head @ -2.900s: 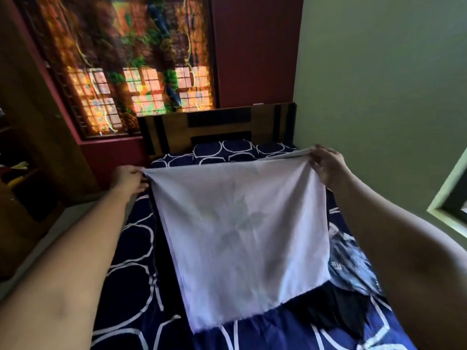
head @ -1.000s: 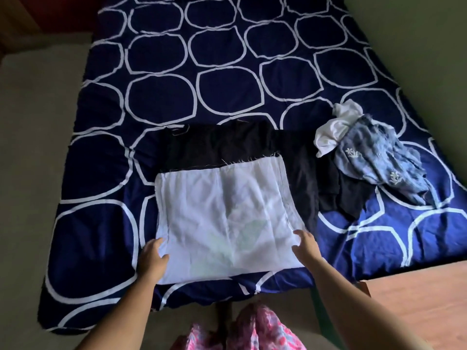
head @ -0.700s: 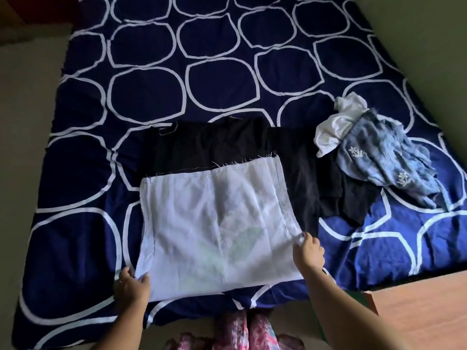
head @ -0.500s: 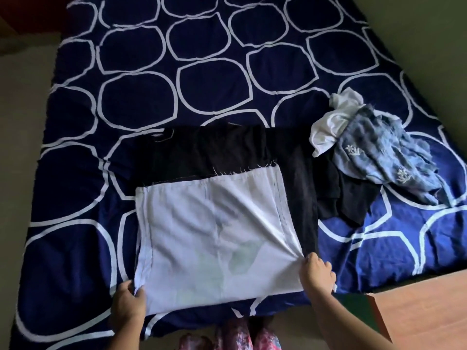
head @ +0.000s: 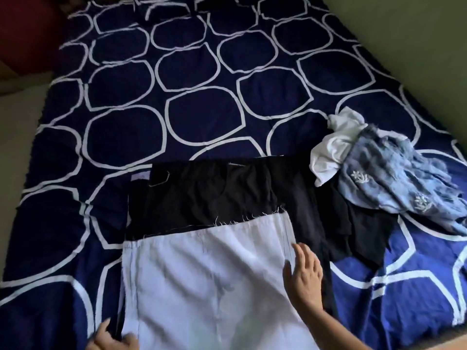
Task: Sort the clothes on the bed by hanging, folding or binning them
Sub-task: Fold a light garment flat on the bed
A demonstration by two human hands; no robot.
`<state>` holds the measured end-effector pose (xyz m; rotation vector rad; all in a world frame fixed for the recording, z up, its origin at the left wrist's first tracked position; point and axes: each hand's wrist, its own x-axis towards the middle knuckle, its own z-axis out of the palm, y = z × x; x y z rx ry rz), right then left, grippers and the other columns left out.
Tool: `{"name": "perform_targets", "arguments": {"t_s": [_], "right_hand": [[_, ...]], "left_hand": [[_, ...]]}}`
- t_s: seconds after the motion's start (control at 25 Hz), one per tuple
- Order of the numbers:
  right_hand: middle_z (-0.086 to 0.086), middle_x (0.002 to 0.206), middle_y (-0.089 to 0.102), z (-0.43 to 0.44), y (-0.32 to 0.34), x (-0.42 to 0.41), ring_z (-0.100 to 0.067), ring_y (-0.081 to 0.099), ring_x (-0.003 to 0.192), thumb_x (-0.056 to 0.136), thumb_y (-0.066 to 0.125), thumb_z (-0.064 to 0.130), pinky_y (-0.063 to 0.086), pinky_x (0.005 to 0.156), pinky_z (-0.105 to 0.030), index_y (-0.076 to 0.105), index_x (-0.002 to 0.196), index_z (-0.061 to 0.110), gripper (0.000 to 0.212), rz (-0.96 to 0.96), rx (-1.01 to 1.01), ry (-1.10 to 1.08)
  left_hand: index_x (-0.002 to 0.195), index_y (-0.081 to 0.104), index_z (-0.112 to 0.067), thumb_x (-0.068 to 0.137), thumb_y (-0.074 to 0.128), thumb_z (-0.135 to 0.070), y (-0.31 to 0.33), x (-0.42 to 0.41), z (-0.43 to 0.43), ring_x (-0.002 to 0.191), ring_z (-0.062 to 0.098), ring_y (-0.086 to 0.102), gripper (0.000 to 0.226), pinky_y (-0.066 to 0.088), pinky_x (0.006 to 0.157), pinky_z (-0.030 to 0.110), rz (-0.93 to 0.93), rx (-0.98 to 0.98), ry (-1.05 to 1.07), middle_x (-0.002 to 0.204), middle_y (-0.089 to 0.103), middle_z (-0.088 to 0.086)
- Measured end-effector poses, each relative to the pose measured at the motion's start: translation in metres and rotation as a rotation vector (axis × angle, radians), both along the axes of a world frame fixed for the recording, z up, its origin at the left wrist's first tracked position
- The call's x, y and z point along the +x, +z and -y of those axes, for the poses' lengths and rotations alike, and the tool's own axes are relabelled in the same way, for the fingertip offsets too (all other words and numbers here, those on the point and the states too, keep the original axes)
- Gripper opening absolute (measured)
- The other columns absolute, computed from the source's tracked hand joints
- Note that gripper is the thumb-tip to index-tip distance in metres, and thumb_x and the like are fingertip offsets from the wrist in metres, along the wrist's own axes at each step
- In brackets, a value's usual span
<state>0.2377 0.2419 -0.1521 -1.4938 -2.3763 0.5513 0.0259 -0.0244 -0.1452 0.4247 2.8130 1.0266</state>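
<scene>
A white cloth [head: 209,281] lies spread flat at the near edge of the bed, partly over a black garment [head: 214,195]. My right hand [head: 303,276] rests flat, fingers straight, on the cloth's right edge. At the bottom left my left hand [head: 111,337] holds the cloth's near left corner; a dark strip of fabric runs between its thumb and fingers. A crumpled white garment [head: 333,147] and a blue patterned garment [head: 394,178] lie bunched on the right side of the bed.
The bed [head: 177,84] carries a navy sheet with white ring shapes and fills most of the view. A green wall [head: 417,34] runs along its right side. Pale floor [head: 15,122] lies to the left.
The white cloth went from held up in the air to laid on the bed. Since half a second ago my right hand let go of the near right corner and moved up flat onto the right edge.
</scene>
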Motion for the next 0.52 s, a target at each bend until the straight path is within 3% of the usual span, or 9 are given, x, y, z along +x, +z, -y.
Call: {"name": "perform_targets", "arguments": {"t_s": [0.04, 0.08, 0.12, 0.16, 0.28, 0.4, 0.52], "right_hand": [[-0.015, 0.128, 0.053, -0.024, -0.005, -0.018, -0.027, 0.041, 0.118, 0.082, 0.041, 0.031, 0.028, 0.101, -0.036, 0.045, 0.129, 0.013, 0.051, -0.036, -0.001, 0.088], [-0.017, 0.129, 0.052, -0.042, -0.003, -0.034, -0.027, 0.04, 0.12, 0.081, 0.041, 0.028, 0.027, 0.104, -0.034, 0.045, 0.131, 0.009, 0.054, -0.049, -0.019, 0.139], [-0.017, 0.132, 0.05, -0.065, 0.0, -0.056, -0.027, 0.039, 0.122, 0.08, 0.042, 0.026, 0.026, 0.105, -0.032, 0.046, 0.132, 0.006, 0.056, -0.084, -0.06, 0.159], [-0.017, 0.135, 0.047, -0.089, 0.003, -0.077, -0.028, 0.037, 0.125, 0.08, 0.044, 0.022, 0.024, 0.107, -0.032, 0.045, 0.134, 0.005, 0.057, -0.1, -0.137, 0.136], [-0.016, 0.143, 0.04, -0.132, -0.007, -0.118, -0.035, 0.036, 0.131, 0.081, 0.055, 0.008, 0.022, 0.108, -0.033, 0.037, 0.142, 0.008, 0.064, -0.066, -0.295, 0.131], [-0.007, 0.146, 0.04, -0.161, -0.006, -0.142, -0.034, 0.033, 0.132, 0.083, 0.061, 0.021, 0.026, 0.108, -0.037, 0.033, 0.145, 0.029, 0.069, 0.008, -0.403, 0.053], [-0.002, 0.137, 0.044, -0.17, -0.009, -0.154, -0.032, 0.034, 0.129, 0.085, 0.06, 0.029, 0.029, 0.107, -0.039, 0.053, 0.128, 0.045, 0.046, 0.056, -0.507, 0.097]], "left_hand": [[0.098, 0.057, 0.0, 0.084, 0.043, -0.038, 0.005, -0.041, 0.011, 0.07, 0.038, 0.048, 0.043, 0.039, 0.066, 0.05, 0.188, 0.048, 0.06, 0.084, 0.051, 0.022], [0.103, 0.06, -0.004, 0.083, 0.047, -0.038, 0.003, -0.045, 0.008, 0.072, 0.039, 0.051, 0.041, 0.041, 0.066, 0.05, 0.228, -0.249, 0.078, 0.085, 0.054, 0.024], [0.109, 0.061, -0.007, 0.081, 0.052, -0.036, -0.009, -0.064, -0.011, 0.077, 0.041, 0.055, 0.041, 0.045, 0.069, 0.05, 0.27, -0.234, 0.101, 0.09, 0.059, 0.026], [0.116, 0.06, -0.009, 0.081, 0.058, -0.03, -0.007, -0.078, -0.022, 0.086, 0.043, 0.058, 0.041, 0.047, 0.075, 0.05, 0.102, -0.257, 0.089, 0.1, 0.061, 0.027], [0.133, 0.048, -0.005, 0.087, 0.063, -0.006, -0.014, -0.143, -0.084, 0.114, 0.043, 0.054, 0.049, 0.043, 0.094, 0.049, 0.171, -0.102, 0.113, 0.128, 0.054, 0.026], [0.143, 0.038, -0.015, 0.088, 0.066, -0.018, -0.019, -0.183, -0.123, 0.124, 0.041, 0.047, 0.062, 0.037, 0.106, 0.049, 0.154, -0.151, 0.027, 0.137, 0.05, 0.018], [0.148, 0.029, -0.023, 0.09, 0.063, -0.031, -0.013, -0.203, -0.136, 0.128, 0.039, 0.043, 0.067, 0.033, 0.107, 0.044, 0.196, -0.258, 0.133, 0.139, 0.051, 0.013]]}}
